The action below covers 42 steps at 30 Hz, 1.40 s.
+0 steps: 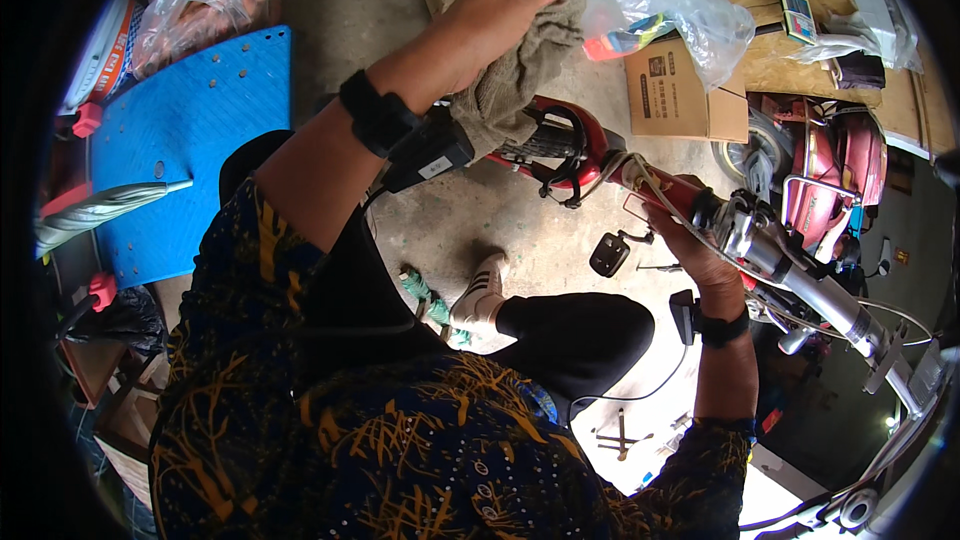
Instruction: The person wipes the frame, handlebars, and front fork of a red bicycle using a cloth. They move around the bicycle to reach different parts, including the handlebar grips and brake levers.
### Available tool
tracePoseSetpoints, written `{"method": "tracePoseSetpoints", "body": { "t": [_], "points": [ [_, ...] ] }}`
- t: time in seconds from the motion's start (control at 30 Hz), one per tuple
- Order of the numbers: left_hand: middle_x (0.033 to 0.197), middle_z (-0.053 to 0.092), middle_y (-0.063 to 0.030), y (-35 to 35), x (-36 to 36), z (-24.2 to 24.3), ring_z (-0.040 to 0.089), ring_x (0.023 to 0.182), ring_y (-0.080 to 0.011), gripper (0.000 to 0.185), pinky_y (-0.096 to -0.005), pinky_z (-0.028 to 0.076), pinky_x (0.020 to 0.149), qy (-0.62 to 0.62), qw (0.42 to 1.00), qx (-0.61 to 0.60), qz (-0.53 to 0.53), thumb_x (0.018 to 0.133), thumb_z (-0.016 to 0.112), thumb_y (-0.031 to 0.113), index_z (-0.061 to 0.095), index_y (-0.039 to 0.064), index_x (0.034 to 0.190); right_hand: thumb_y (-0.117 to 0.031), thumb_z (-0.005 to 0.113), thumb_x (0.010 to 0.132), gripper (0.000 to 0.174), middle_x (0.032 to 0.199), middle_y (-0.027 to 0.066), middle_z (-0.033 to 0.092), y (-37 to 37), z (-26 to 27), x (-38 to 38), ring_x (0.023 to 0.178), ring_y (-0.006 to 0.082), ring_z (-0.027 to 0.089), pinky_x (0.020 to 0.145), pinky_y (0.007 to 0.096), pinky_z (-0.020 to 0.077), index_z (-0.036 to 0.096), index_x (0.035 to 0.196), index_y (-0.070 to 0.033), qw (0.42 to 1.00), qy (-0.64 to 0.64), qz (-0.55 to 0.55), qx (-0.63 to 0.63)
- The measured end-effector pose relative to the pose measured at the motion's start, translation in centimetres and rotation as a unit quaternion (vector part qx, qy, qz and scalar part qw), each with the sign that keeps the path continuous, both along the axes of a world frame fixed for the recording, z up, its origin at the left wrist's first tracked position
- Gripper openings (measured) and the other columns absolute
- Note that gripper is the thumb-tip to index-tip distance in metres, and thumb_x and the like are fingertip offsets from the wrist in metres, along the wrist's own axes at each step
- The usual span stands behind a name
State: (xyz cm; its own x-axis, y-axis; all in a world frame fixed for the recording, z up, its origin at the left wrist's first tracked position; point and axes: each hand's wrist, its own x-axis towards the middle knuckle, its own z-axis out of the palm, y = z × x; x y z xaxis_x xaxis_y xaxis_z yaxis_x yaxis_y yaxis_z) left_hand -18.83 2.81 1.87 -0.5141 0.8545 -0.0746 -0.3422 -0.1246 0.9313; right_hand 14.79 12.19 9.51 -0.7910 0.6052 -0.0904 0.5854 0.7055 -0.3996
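Observation:
A crumpled grey-brown cloth is bunched in my left hand, and its lower folds hang against the front wheel of a bicycle. The red fork straddles that wheel, with a black rim brake on it. My right hand holds the bicycle's red head tube from below, its fingers partly hidden behind the tube. From there a silver stem and cables run toward the lower right. A black box with a white label sits beside the wheel, under my left forearm.
At left are a blue board and a folded umbrella. A cardboard box and a clear plastic bag stand ahead, near a red scooter. A black part with a stem and a cross-shaped tool lie on the floor.

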Motion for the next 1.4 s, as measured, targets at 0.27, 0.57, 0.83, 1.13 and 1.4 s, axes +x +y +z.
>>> {"method": "tracePoseSetpoints", "body": {
  "t": [0.27,0.57,0.83,1.13,1.4],
  "points": [
    [0.102,0.074,-0.0055,0.2,-1.8,0.1,0.067,0.092,-0.0130,0.029,-0.0299,0.054,0.083,-0.032,0.992,0.123,-0.015,0.100,0.059,0.024,0.072,0.000,0.110,-0.014,0.082,0.085,0.031,0.101,0.0095,0.072,1.3,1.0,0.3,0.090,0.0208,0.071,0.079,0.0319,0.0567,0.072,0.114,-0.005,0.999,0.000,0.025,0.047],
    [0.119,0.071,-0.0114,-0.4,-3.5,3.7,0.068,0.108,-0.0214,0.042,-0.0365,0.054,0.098,-0.313,0.896,0.279,-0.148,0.107,0.041,0.026,0.060,-0.002,0.132,-0.011,0.087,0.077,0.041,0.101,0.0099,0.075,5.6,-1.1,-0.3,0.086,0.0221,0.074,0.072,0.0348,0.0606,0.072,0.115,-0.005,0.982,0.056,0.096,0.155],
    [0.112,0.071,-0.0155,0.8,0.5,2.7,0.072,0.085,-0.0147,0.047,-0.0234,0.060,0.072,-0.045,0.979,0.156,-0.126,0.107,0.038,0.034,0.058,0.000,0.132,-0.011,0.083,0.081,0.046,0.112,0.0115,0.074,6.1,-2.8,-0.6,0.100,0.0207,0.072,0.085,0.0335,0.0589,0.067,0.123,-0.003,0.996,0.007,0.026,0.082],
    [0.086,0.068,-0.0162,6.8,8.4,-3.0,0.064,0.077,-0.0341,0.027,-0.0472,0.052,0.078,0.525,0.839,0.095,-0.106,0.102,0.053,0.027,0.067,0.004,0.094,-0.019,0.079,0.083,0.049,0.117,0.0126,0.072,5.3,-3.6,-0.9,0.105,0.0246,0.069,0.093,0.0377,0.0548,0.062,0.126,-0.004,0.997,-0.026,-0.053,0.054],
    [0.100,0.073,-0.0182,11.2,6.0,-5.4,0.069,0.095,-0.0384,0.028,-0.0475,0.054,0.082,0.514,0.829,-0.129,-0.182,0.095,0.054,0.026,0.075,0.009,0.104,-0.011,0.081,0.079,0.047,0.118,0.0114,0.073,5.0,-3.8,-1.0,0.108,0.0227,0.069,0.095,0.0361,0.0555,0.065,0.124,-0.004,0.995,-0.029,-0.062,0.077]
  ]
}}
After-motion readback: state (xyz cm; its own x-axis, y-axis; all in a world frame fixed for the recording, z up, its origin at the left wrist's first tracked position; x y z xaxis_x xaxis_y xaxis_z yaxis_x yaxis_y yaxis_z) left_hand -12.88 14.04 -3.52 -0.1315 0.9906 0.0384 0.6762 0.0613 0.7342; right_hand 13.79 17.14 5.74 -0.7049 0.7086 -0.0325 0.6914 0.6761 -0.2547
